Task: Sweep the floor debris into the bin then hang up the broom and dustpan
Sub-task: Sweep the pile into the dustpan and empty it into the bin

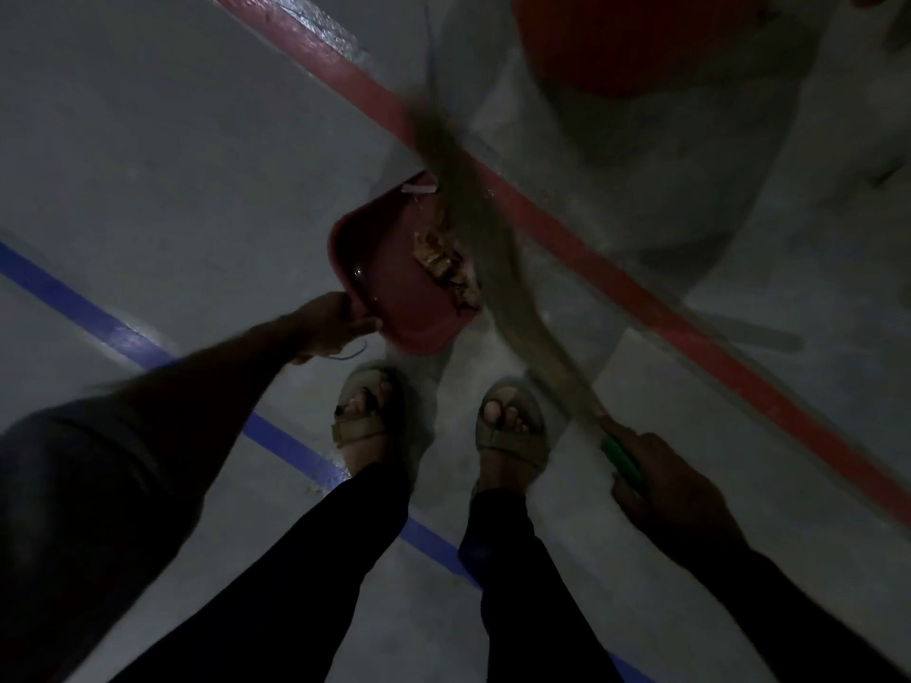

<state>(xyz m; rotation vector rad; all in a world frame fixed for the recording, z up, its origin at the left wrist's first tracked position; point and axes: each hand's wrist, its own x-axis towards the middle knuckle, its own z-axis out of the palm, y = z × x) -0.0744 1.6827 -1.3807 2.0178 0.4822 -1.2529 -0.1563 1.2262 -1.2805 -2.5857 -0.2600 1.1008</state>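
Note:
A red dustpan [389, 278] lies low over the grey floor in front of my feet. Brown debris [446, 271] sits at its right side, and a small white scrap [419, 189] lies at its far edge. My left hand [330, 325] grips the dustpan's near handle end. A grass broom [473, 229] slants from upper middle down to the right, blurred, with its bristles against the debris. My right hand [665, 480] holds the broom's green handle [623, 463]. A red bin [636, 37] stands at the top right, cut off by the frame.
A red floor line [690, 332] runs diagonally past the dustpan and a blue line [113, 327] crosses at the left. My two sandalled feet [365, 416] stand just behind the dustpan. The scene is dim.

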